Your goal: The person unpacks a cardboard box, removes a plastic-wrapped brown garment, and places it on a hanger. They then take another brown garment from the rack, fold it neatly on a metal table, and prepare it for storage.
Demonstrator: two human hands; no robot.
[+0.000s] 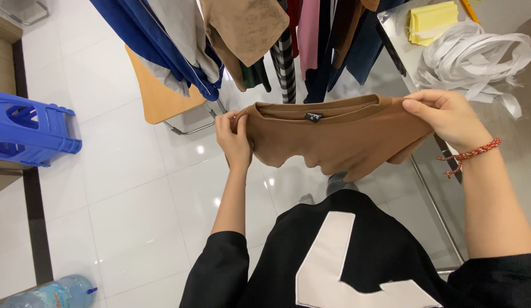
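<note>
I hold a brown shirt [339, 134] stretched out in front of me at its shoulders, collar up, with a small black label at the neck. My left hand [232, 137] pinches the shirt's left shoulder. My right hand [445, 114], with a red braided cord on its wrist, grips the right shoulder. The folded body of the shirt hangs below the collar, above my black top with a white patch.
Hanging clothes [248, 34] in blue, tan, pink and black fill the rack ahead. A metal table [402, 51] at right carries yellow cloths [431, 20] and white straps [476, 57]. A blue plastic stool [29, 128] stands at left, a wooden chair [160, 94] behind, a water bottle [49, 294] on the tiled floor.
</note>
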